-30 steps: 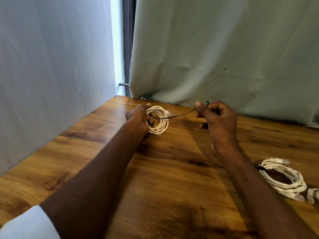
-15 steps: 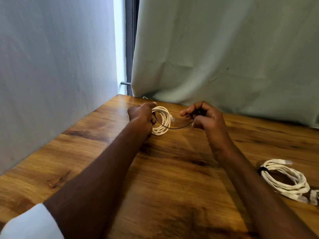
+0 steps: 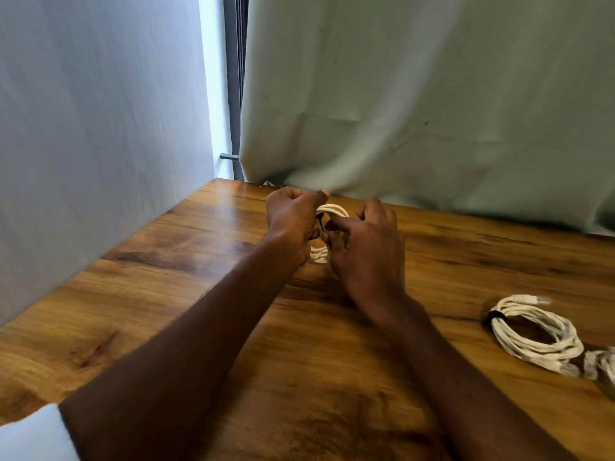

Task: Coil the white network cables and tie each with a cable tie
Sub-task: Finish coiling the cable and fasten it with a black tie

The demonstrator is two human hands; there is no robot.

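Note:
A small coil of white network cable stands near the far edge of the wooden table, mostly hidden between my two hands. My left hand grips its left side with curled fingers. A thin black cable tie shows as a short dark strip at the coil's left. My right hand is pressed against the coil from the right, its forefinger and thumb meeting at the tie. A second white cable coil lies flat at the right, bound by a black tie.
A pale green curtain hangs along the table's back edge. A light wall runs down the left side. Another white cable's end lies at the right edge of view.
My right hand has moved left from holding the tie stretched out, and now sits against the coil. The tie's long free length is no longer visible.

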